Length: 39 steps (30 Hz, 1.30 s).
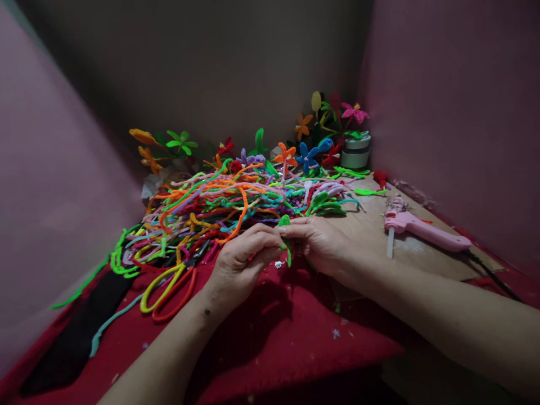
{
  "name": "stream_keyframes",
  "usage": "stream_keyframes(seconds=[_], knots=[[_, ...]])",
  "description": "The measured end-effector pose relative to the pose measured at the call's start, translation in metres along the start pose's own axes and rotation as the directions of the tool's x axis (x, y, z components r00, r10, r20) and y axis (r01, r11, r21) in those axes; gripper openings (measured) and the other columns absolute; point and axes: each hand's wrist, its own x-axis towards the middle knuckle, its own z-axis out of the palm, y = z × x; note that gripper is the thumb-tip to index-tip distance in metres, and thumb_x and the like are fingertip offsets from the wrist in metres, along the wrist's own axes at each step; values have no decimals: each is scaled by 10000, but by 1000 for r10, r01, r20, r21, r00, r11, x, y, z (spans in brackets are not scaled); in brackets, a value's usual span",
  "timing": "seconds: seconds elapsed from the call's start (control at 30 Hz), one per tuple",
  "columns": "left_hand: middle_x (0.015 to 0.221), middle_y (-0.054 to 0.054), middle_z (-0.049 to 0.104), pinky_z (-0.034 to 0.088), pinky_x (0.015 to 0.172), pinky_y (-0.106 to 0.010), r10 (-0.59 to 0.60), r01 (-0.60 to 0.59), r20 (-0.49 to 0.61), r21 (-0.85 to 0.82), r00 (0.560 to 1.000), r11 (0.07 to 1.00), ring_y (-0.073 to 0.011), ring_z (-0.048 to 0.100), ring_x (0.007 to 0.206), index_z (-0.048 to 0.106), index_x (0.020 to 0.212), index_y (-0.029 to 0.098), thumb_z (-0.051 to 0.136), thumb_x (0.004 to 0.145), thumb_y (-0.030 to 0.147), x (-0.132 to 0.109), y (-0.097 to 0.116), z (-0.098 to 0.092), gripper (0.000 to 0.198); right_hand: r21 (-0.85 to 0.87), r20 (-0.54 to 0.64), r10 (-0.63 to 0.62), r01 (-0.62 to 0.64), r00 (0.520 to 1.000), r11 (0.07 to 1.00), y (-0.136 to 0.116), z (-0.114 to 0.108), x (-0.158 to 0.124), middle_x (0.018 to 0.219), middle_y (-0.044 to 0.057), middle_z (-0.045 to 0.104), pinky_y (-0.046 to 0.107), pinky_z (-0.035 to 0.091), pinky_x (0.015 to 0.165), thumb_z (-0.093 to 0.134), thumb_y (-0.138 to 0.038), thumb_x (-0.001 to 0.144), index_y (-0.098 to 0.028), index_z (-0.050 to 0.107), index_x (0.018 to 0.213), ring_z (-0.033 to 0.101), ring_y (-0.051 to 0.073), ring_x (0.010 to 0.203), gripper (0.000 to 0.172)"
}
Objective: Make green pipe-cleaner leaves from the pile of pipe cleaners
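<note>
Both hands had a fingertip pinch, left hand point(240, 253) and right hand point(324, 243), on a green fuzzy piece point(285, 220) above the red cloth point(312, 349), just before the stem pile point(211, 199). It looked light, soft, bendable, probably wire-cored, hardly slippery; best taken low, since squeezing the rounded top might have flattened it.

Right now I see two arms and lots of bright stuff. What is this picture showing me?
No machine here, just a person's bare hands! The camera sits on their head, looking forward and down. The left hand and right hand pinch a small bright-green fuzzy piece. On the dark-red cloth lie a big tangle of many-coloured fuzzy stems and scissors with yellow and red handles. To the right, a pink glue gun rests on a flat tan board. Behind are colourful fuzzy flowers.
</note>
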Motion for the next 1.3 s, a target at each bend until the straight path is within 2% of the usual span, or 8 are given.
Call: stream_keyframes(seconds=[0.17,0.37,0.7,0.8,0.9,1.03,1.13,1.3], knots=[[725,0,602,444,599,-203,-40,55,-114,127,993,990,-93,549,629,631,833,168,579,775,145,-1,2,0,81,-51,-41,5,-7,999,999,2,0,0,456,-47,488,232,272,438,699,-203,545,-140,549,538,409,67,402,163],[781,-25,593,448,655,-215,54,-35,-50,331,997,943,-109,564,706,622,829,164,541,776,99,0,0,-1,117,-118,-80,-49,40,996,992,0,1,-2,449,-51,474,225,249,411,680,-177,560,-142,531,528,388,59,390,157],[808,-31,575,432,615,-175,137,-154,74,562,988,812,-86,546,680,593,806,155,479,794,74,-3,0,3,140,-340,-98,-108,68,989,938,2,2,-6,387,-57,445,218,263,353,620,-195,641,-158,504,482,378,63,333,200],[812,-42,557,435,616,-195,109,-168,132,613,985,772,-103,543,685,581,825,150,438,804,67,-6,-2,5,166,-445,-114,-158,92,981,891,3,2,-8,387,-58,433,212,245,359,609,-196,660,-158,501,475,369,54,343,218],[788,-45,530,428,592,-221,61,-167,178,678,982,716,-120,527,664,565,832,148,391,810,59,-8,-3,10,197,-470,-109,-146,79,983,879,5,2,-9,397,-52,441,215,220,357,606,-217,670,-160,517,497,359,54,348,203],[738,-24,509,410,552,-228,52,-124,120,737,991,665,-126,506,621,512,840,161,391,796,56,-12,-2,16,166,-430,-93,-72,25,993,902,6,4,-10,406,-46,454,216,237,359,608,-214,666,-162,517,502,367,57,346,194],[737,-11,513,421,566,-235,74,-91,55,730,996,678,-128,514,626,467,889,169,395,797,57,-15,-2,19,162,-406,-92,-42,1,995,914,7,5,-12,413,-49,450,215,236,364,612,-210,660,-160,498,496,363,55,353,206],[904,-66,546,471,682,-277,63,-130,133,588,989,799,-160,561,815,449,1020,169,387,815,67,-17,0,17,237,-368,-102,-69,27,992,930,8,4,-10,438,-53,444,212,236,385,668,-280,630,-155,493,514,358,53,384,245]])
